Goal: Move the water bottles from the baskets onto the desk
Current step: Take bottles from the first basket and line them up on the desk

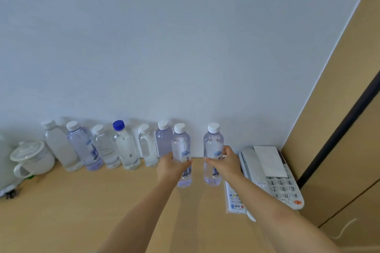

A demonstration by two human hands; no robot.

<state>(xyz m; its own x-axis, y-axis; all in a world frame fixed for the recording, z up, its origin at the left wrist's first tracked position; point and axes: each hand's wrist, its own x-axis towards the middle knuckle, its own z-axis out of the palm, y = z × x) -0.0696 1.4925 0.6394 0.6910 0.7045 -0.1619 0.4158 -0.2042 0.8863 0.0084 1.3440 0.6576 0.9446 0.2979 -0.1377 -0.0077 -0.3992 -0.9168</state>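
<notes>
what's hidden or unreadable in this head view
- Baskets: outside the frame, none visible.
- Label print on the clear white-capped bottle in the left hand: too small, partly covered by fingers.
- White lidded mug: handle side partly cut by a blurred object at the left edge.
- Grey desk phone: display covered by white paper.

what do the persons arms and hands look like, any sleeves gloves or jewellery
Both arms are bare from the bottom edge of the frame up to the hands, with no sleeve in view. The left hand and the right hand wear no gloves. No watch, bracelet or band shows on either wrist, and no ring can be made out on the fingers that show, though the picture is soft there.
</notes>
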